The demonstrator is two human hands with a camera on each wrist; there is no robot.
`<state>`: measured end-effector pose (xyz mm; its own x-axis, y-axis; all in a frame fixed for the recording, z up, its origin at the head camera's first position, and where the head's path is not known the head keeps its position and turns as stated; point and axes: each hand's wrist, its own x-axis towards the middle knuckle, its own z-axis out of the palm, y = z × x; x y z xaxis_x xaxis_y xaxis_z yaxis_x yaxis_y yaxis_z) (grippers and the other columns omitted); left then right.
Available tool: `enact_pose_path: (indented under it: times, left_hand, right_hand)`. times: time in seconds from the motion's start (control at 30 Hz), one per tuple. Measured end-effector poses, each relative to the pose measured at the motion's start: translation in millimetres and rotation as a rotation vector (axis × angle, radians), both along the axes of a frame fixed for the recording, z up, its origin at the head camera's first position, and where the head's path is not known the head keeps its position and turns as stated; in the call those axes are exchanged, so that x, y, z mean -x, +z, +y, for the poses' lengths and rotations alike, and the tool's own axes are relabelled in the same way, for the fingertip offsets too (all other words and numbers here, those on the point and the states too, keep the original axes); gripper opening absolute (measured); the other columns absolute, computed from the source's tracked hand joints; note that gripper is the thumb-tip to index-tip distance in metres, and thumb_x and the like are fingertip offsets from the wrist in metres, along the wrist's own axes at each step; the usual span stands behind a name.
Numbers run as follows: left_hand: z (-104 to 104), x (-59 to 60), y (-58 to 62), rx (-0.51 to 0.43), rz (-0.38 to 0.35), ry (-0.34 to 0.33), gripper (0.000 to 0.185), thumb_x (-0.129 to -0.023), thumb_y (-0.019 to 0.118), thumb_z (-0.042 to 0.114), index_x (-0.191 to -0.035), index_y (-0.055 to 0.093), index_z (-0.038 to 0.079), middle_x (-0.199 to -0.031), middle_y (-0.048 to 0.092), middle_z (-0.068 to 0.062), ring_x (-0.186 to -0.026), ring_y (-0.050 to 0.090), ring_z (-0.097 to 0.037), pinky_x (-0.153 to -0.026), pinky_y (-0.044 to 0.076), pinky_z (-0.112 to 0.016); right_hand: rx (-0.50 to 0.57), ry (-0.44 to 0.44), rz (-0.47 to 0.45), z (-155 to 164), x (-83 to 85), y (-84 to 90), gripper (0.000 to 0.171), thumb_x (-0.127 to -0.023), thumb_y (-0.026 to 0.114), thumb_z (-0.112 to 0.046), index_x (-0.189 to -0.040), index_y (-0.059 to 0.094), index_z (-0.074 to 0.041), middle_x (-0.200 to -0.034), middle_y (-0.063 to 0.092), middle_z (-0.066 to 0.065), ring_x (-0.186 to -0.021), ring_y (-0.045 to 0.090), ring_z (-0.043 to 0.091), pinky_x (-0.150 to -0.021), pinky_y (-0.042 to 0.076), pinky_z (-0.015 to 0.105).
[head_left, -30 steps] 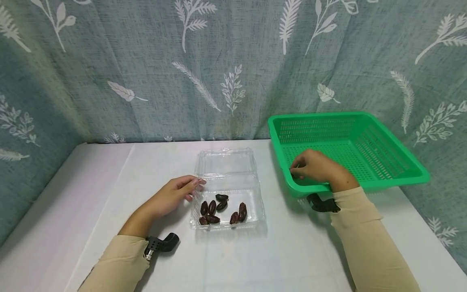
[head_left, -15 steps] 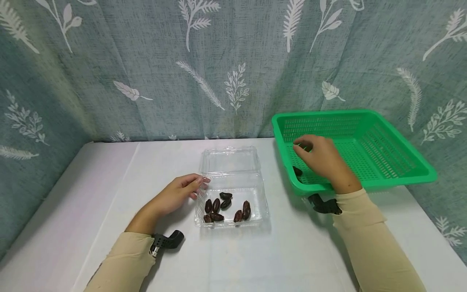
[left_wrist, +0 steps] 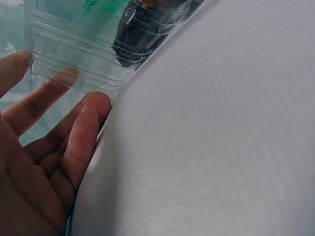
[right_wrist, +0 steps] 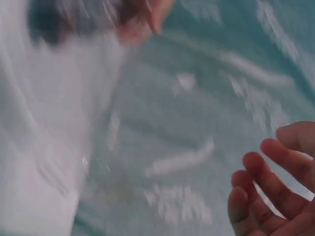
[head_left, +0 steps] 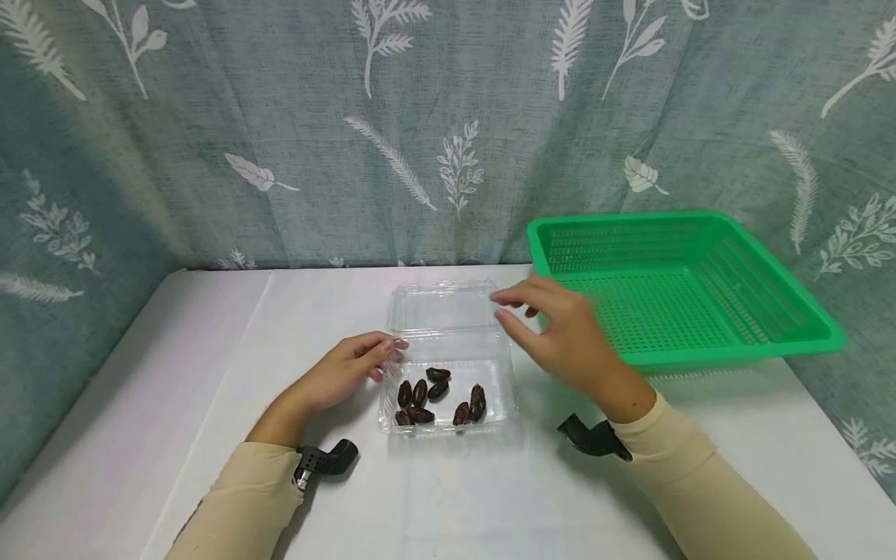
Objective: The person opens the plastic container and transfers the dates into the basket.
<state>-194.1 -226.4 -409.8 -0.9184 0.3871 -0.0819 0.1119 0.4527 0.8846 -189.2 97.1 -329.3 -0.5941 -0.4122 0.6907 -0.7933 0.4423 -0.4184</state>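
Clear plastic, hinged and lying open, formed the clamshell box (head_left: 448, 365) at the middle of the white counter (head_left: 490, 498) in the head view. Seven dark dates (head_left: 437, 395) lay in its near tray. The left hand (head_left: 346, 372) rested on the counter at the box's left side, fingers nearly straight, fingertips touching the tray wall and holding nothing. The right hand (head_left: 560, 338) hung above the box's right edge, fingers spread and loosely bent, empty. A green basket (head_left: 700, 342) stood to the right of the box, behind that hand. A patterned curtain (head_left: 448, 132) hung beyond the box.

In the left wrist view, the left hand's fingertips (left_wrist: 91, 110) lay against the ribbed wall of the box (left_wrist: 78, 54), with dark dates (left_wrist: 142, 39) visible through it.

The right wrist view was heavily blurred; the right hand's fingers (right_wrist: 268, 191) appeared parted and gripped nothing, with the curtain (right_wrist: 206, 123) behind.
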Motion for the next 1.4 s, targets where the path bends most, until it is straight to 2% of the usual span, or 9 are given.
enact_pose_path:
  times: [0.17, 0.33, 0.47, 0.73, 0.87, 1.17, 1.4]
  left_hand:
    - [1, 0.3, 0.4, -0.006, -0.005, 0.011, 0.039, -0.108, 0.044, 0.031, -0.132, 0.061, 0.005, -0.124, 0.067, -0.018, -0.097, 0.062, -0.019, -0.086, 0.053, -0.032]
    - [0, -0.2, 2.2, -0.004, -0.014, 0.009, 0.039, -0.108, 0.044, 0.03, -0.133, 0.06, 0.004, -0.125, 0.067, -0.018, -0.101, 0.062, -0.019, -0.086, 0.053, -0.032]
    - [-1, 0.1, 4.3, 0.002, -0.007, 0.01, 0.041, -0.108, 0.043, 0.033, -0.133, 0.06, 0.005, -0.127, 0.066, -0.017, -0.104, 0.062, -0.021, -0.087, 0.053, -0.034]
    - [-2, 0.7, 0.4, 0.006, -0.021, 0.0, 0.041, -0.108, 0.043, 0.032, -0.133, 0.06, 0.005, -0.126, 0.066, -0.017, -0.103, 0.061, -0.02, -0.087, 0.053, -0.033]
    - [-1, 2.1, -0.9, 0.001, -0.009, 0.003, 0.04, -0.108, 0.043, 0.032, -0.133, 0.06, 0.005, -0.127, 0.067, -0.017, -0.101, 0.062, -0.02, -0.087, 0.053, -0.032]
    - [1, 2.0, 1.7, -0.003, -0.018, 0.007, 0.04, -0.109, 0.043, 0.03, -0.133, 0.06, 0.004, -0.127, 0.066, -0.018, -0.103, 0.062, -0.02, -0.088, 0.053, -0.032]
    - [1, 3.2, 1.1, -0.007, -0.016, 0.009, 0.04, -0.109, 0.043, 0.03, -0.133, 0.06, 0.003, -0.126, 0.066, -0.019, -0.103, 0.062, -0.018, -0.086, 0.054, -0.029]
  right_hand:
    - [-0.103, 0.151, 0.001, -27, -13.7, -10.9, 0.019, -0.087, 0.075, -0.007, -0.106, 0.075, -0.008, -0.098, 0.072, 0.002, -0.092, 0.064, 0.016, -0.076, 0.056, 0.029]
    - [-0.161, 0.214, -0.067, -47, -19.6, -22.1, 0.018, -0.09, 0.074, -0.012, -0.107, 0.075, -0.009, -0.102, 0.072, 0.001, -0.1, 0.065, 0.015, -0.086, 0.056, 0.028]
    - [-0.164, 0.218, -0.135, -53, -18.8, -33.7, 0.017, -0.09, 0.073, -0.01, -0.107, 0.075, -0.008, -0.101, 0.072, 0.003, -0.098, 0.066, 0.015, -0.081, 0.057, 0.027]
    - [-0.276, 0.25, -0.263, -55, -16.1, -51.9, 0.019, -0.092, 0.072, -0.01, -0.11, 0.075, -0.007, -0.104, 0.072, 0.004, -0.095, 0.067, 0.017, -0.077, 0.057, 0.028]
    - [-0.309, 0.255, -0.316, -54, -14.6, -54.1, 0.021, -0.091, 0.073, -0.011, -0.112, 0.074, -0.008, -0.105, 0.072, 0.004, -0.095, 0.067, 0.018, -0.078, 0.057, 0.03]
    - [-0.407, 0.246, -0.415, -54, -11.1, -56.8, 0.022, -0.09, 0.075, -0.014, -0.112, 0.075, -0.012, -0.107, 0.074, 0.0, -0.096, 0.067, 0.014, -0.082, 0.054, 0.028]
    - [-0.458, 0.219, -0.452, -56, -11.0, -54.5, 0.021, -0.089, 0.075, -0.014, -0.109, 0.077, -0.013, -0.103, 0.074, -0.002, -0.09, 0.065, 0.012, -0.078, 0.052, 0.024]
